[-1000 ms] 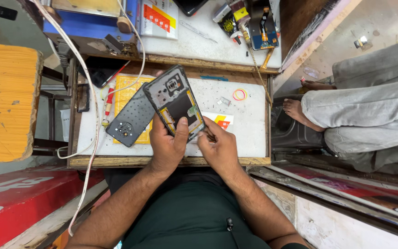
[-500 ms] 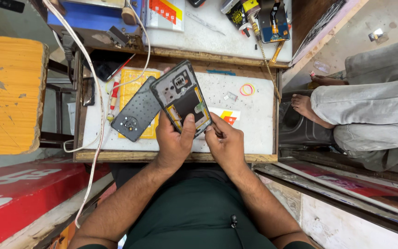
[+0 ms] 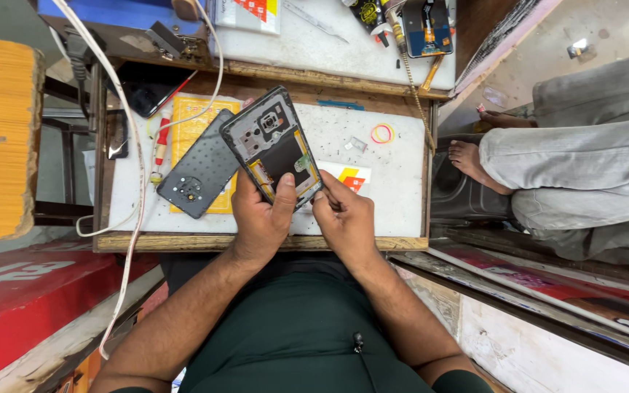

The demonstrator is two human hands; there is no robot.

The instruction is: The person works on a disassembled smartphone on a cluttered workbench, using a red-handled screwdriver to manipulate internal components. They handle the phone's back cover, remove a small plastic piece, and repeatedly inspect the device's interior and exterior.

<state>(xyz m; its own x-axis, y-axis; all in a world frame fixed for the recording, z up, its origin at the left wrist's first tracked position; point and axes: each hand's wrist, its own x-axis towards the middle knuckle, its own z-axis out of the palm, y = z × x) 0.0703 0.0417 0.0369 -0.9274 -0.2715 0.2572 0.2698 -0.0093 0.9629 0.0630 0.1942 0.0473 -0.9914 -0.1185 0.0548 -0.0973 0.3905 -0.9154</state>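
Note:
An opened phone [image 3: 272, 148] with its back removed shows its inner boards and a dark battery. My left hand [image 3: 259, 218] holds it from below, thumb lying on the lower inside. My right hand [image 3: 343, 217] pinches the phone's lower right corner with fingertips together; whether a small tool is between them I cannot tell. The dark grey back cover [image 3: 199, 166] lies flat on the white work mat [image 3: 394, 182], just left of the phone, partly over a yellow sheet [image 3: 191, 124].
A red-handled screwdriver [image 3: 160, 142] lies left of the cover, a white cable [image 3: 136, 167] runs down the left edge. A small rubber ring [image 3: 381, 132] sits at the mat's right. Tools crowd the rear shelf [image 3: 314, 40]. Another person's bare foot [image 3: 475, 164] is at right.
The phone and both hands sit slightly lower and more to the right over the mat than a second ago. My right fingertips have stayed at the phone's lower corner.

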